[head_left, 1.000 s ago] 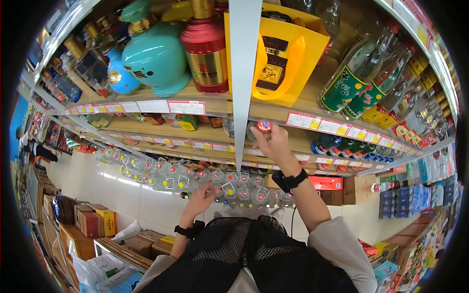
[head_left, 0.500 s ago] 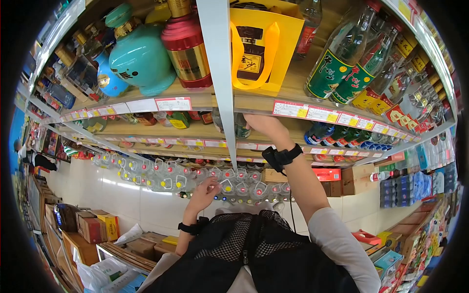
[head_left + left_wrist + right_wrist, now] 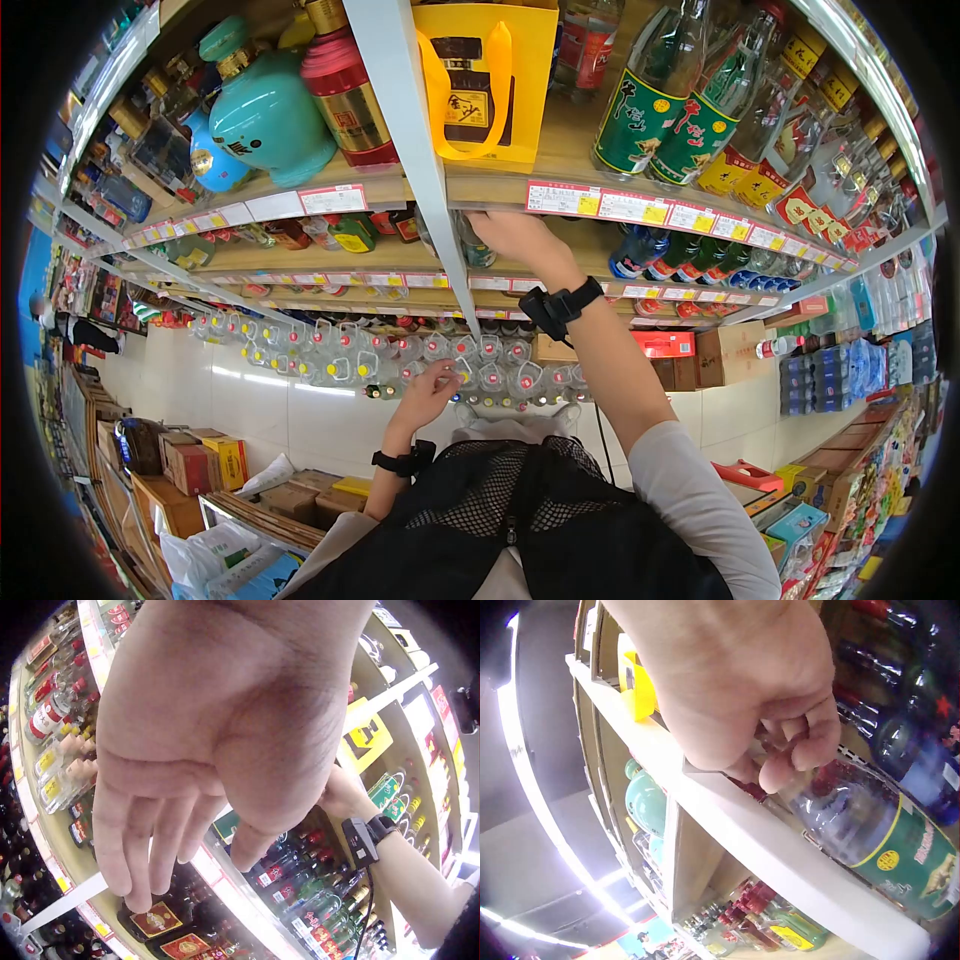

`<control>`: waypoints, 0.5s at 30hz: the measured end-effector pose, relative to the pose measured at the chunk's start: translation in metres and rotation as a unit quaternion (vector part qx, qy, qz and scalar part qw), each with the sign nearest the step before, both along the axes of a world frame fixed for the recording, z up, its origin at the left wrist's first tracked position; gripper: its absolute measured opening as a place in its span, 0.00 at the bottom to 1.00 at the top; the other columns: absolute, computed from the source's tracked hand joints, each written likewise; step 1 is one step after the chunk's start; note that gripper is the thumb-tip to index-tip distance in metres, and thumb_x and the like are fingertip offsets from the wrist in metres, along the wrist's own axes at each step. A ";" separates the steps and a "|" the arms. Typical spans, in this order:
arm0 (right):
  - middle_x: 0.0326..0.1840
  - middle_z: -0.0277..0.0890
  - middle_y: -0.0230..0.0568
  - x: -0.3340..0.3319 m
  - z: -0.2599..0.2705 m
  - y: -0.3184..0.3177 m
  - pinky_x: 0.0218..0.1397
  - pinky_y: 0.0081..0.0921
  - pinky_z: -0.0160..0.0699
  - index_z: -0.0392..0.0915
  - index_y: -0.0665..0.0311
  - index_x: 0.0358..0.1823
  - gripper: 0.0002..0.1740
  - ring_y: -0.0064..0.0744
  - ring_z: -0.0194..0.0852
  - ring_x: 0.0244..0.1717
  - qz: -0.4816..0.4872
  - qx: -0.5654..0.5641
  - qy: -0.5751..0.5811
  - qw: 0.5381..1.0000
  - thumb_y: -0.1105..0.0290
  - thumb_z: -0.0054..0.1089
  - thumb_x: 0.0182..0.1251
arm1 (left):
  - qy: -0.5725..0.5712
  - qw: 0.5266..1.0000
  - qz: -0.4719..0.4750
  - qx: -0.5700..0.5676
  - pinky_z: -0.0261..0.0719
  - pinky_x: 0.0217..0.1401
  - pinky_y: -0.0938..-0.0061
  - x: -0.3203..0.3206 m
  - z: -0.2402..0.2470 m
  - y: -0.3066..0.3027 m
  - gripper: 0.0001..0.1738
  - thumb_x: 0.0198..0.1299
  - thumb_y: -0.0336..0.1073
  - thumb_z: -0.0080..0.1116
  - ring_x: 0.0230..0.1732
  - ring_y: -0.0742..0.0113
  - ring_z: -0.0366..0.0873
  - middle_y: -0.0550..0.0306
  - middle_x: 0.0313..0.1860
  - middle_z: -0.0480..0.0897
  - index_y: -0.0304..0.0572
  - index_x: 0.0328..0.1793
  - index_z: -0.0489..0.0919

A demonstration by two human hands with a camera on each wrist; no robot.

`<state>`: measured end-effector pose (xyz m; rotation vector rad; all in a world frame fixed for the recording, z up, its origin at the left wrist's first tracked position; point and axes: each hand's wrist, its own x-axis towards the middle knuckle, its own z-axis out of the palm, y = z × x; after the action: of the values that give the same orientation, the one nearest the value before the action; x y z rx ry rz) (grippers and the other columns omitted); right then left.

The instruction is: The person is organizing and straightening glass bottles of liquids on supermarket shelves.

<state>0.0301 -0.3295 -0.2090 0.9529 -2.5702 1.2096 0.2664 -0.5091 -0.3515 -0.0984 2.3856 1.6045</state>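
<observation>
From where I stand, the person's right hand [image 3: 525,242] is reaching in under the upper shelf [image 3: 560,186], its fingers curled round the neck of a clear bottle [image 3: 874,829] with a green label. That bottle is at the front left corner of the middle shelf [image 3: 560,262], just beside the white post [image 3: 400,110]. Its base is hidden from me, so I can't tell whether it touches the board.

The left hand [image 3: 428,395] hangs lower down, out in front of the shelving. Its fingers are loose and fairly straight, the thumb apart from them, and it has hold of nothing. Each wrist wears a black band.

To the right of the gripped bottle, along the front edge of the same shelf, stand a blue bottle [image 3: 632,252] and then a few dark green bottles [image 3: 682,262]. Up above, on the upper shelf, a yellow gift bag [image 3: 527,95] sits near the left end, close to the post, and two tall green-labelled bottles [image 3: 632,125] stand right of it. On the post's other side are a red bottle [image 3: 345,100] with a gold band and a fat turquoise bottle [image 3: 270,130]. Price tags [image 3: 615,206] run along the shelf fronts. Down at the foot of the shelving, large clear jugs [image 3: 345,350] with red and yellow caps stand in rows, near a red box [image 3: 665,344].
</observation>
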 end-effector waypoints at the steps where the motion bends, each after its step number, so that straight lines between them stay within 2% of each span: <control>1: 0.54 0.79 0.52 -0.004 -0.004 -0.002 0.59 0.38 0.74 0.76 0.66 0.55 0.17 0.54 0.75 0.55 -0.007 -0.010 0.016 1.000 0.64 0.48 0.73 | -0.002 1.000 0.001 0.000 0.79 0.38 0.73 0.003 -0.002 0.001 0.23 0.64 0.39 0.62 0.31 0.69 0.81 0.51 0.40 0.86 0.35 0.61 0.74; 3: 0.54 0.79 0.52 -0.008 -0.001 -0.003 0.59 0.39 0.73 0.76 0.65 0.55 0.17 0.54 0.75 0.55 -0.014 -0.019 0.032 0.999 0.64 0.48 0.73 | -0.006 1.000 -0.011 0.002 0.81 0.37 0.76 0.006 -0.007 0.002 0.20 0.67 0.35 0.60 0.35 0.70 0.84 0.51 0.44 0.84 0.34 0.61 0.75; 5: 0.53 0.79 0.52 -0.008 0.011 -0.001 0.59 0.40 0.73 0.76 0.64 0.53 0.16 0.53 0.75 0.55 -0.031 0.014 0.061 0.998 0.64 0.48 0.72 | 0.004 1.000 -0.010 0.006 0.81 0.38 0.76 0.011 -0.016 0.003 0.20 0.67 0.36 0.60 0.36 0.70 0.84 0.51 0.45 0.84 0.34 0.61 0.75; 6: 0.53 0.79 0.51 -0.005 0.015 -0.002 0.59 0.41 0.73 0.76 0.64 0.51 0.14 0.53 0.75 0.55 -0.045 -0.009 0.046 0.998 0.64 0.47 0.71 | 0.015 1.000 -0.009 0.009 0.81 0.38 0.75 0.012 -0.015 0.003 0.20 0.68 0.36 0.60 0.37 0.71 0.83 0.51 0.45 0.84 0.34 0.61 0.75; 10: 0.57 0.78 0.49 -0.004 0.024 0.003 0.63 0.42 0.71 0.75 0.62 0.54 0.18 0.51 0.73 0.60 -0.039 0.035 0.039 0.998 0.62 0.47 0.70 | -0.002 1.000 -0.016 -0.015 0.82 0.39 0.75 0.015 -0.009 0.002 0.20 0.68 0.36 0.60 0.37 0.71 0.83 0.50 0.46 0.83 0.34 0.61 0.74; 12: 0.58 0.77 0.48 -0.003 0.024 0.001 0.63 0.42 0.71 0.76 0.62 0.55 0.18 0.51 0.73 0.60 -0.043 0.045 0.011 0.998 0.62 0.48 0.70 | -0.021 0.999 -0.002 0.024 0.81 0.40 0.71 0.015 -0.006 -0.002 0.22 0.65 0.39 0.62 0.35 0.65 0.84 0.48 0.42 0.86 0.34 0.61 0.74; 15: 0.59 0.77 0.49 -0.001 0.021 0.002 0.64 0.42 0.71 0.76 0.62 0.56 0.18 0.52 0.72 0.60 -0.027 0.056 0.042 0.997 0.63 0.49 0.68 | -0.012 1.000 -0.008 0.001 0.81 0.40 0.71 0.010 0.000 -0.013 0.23 0.65 0.40 0.61 0.36 0.64 0.84 0.47 0.42 0.86 0.34 0.61 0.74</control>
<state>0.0288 -0.3280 -0.1884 0.9288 -2.6040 0.9992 0.2763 -0.5221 -0.3519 -0.0981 2.3597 1.5903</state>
